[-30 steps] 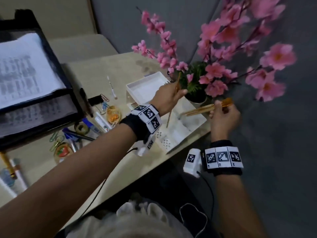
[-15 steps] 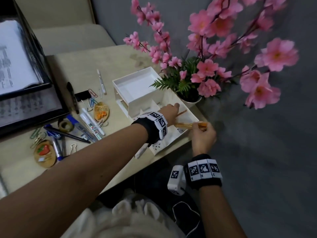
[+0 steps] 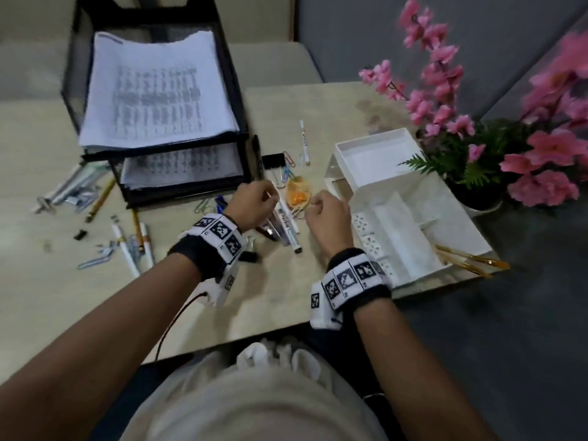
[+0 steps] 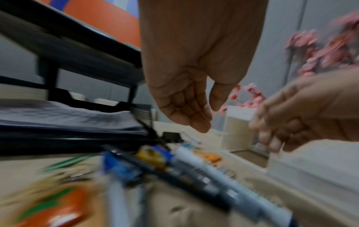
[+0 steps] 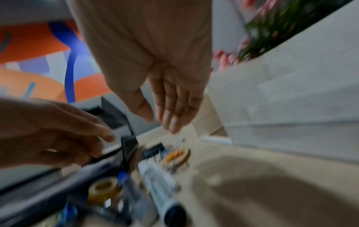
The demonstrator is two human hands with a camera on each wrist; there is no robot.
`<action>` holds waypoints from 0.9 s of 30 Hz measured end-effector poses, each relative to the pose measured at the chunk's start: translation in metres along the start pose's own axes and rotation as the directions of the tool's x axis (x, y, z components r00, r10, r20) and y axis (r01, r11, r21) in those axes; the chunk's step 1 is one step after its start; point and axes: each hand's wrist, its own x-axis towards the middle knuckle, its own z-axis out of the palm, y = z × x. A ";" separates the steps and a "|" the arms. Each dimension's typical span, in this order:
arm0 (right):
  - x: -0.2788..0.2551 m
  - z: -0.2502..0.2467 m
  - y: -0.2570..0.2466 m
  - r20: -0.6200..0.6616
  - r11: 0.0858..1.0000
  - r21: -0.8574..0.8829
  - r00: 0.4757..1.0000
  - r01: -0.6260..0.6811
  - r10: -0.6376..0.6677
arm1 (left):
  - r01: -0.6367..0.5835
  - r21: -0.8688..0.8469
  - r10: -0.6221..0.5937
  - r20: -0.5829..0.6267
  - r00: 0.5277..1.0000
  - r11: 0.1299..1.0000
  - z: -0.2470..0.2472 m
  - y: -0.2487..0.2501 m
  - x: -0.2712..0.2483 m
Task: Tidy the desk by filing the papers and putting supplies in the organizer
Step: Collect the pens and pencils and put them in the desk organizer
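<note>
- On the far left of the counter (image 3: pixel 286 313) lie loose pens and pencils (image 3: pixel 95 198), with paper clips (image 3: pixel 94 261) and more white pens (image 3: pixel 127 249) nearer the person; none of these are in the organizer yet.
- The black paper tray (image 3: pixel 235 100) stands behind them, both tiers already carrying printed papers (image 3: pixel 152 87), so the filing looks mostly done.
- The left hand (image 3: pixel 251 202) hovers over the middle cluster of supplies; in the left wrist view its fingers (image 4: pixel 186 110) hang loosely bent and apart, holding nothing.
- Beneath it lie a white marker (image 3: pixel 288 222), a blue pen (image 3: pixel 220 202) and a tape roll (image 5: pixel 104 188), packed close together. A hasty grab here could catch two things at once or knock the marker rolling toward the counter edge.
- The right hand (image 3: pixel 327 218) sits just beside the orange charm (image 3: pixel 298 193), its fingers (image 5: pixel 174 110) nearly straight and together, also empty. Both hands reaching into the same cluster could collide.
- The white organizer (image 3: pixel 404 224) stands to the right, near the counter's corner; gold pencils (image 3: pixel 471 261) lie in its front compartment with tips sticking out past the rim, so a passing wrist could flick them out.
- The pink flower plant (image 3: pixel 541 154) leans over the organizer's back; its fern and blossoms could snag a hand dropping items into the upper tray.
</note>
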 end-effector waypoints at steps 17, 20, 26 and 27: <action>-0.009 0.033 0.005 0.297 0.933 0.222 0.931 -0.282 0.211 | 0.150 -0.375 -0.088 0.177 0.980 0.915 -0.004 -0.043 -0.001; -0.011 0.027 -0.012 0.407 0.955 0.217 0.908 -0.200 0.097 | 0.132 -0.518 -0.052 0.166 0.985 0.845 -0.002 -0.029 0.008; -0.002 0.048 -0.019 0.292 0.953 -0.209 0.916 -0.221 0.276 | 0.112 -0.499 -0.136 -0.012 0.991 0.860 -0.013 -0.037 0.013; -0.004 0.050 -0.021 0.289 0.938 -0.276 0.912 -0.210 0.290 | 0.116 -0.448 -0.139 -0.020 0.990 0.886 -0.015 -0.041 0.012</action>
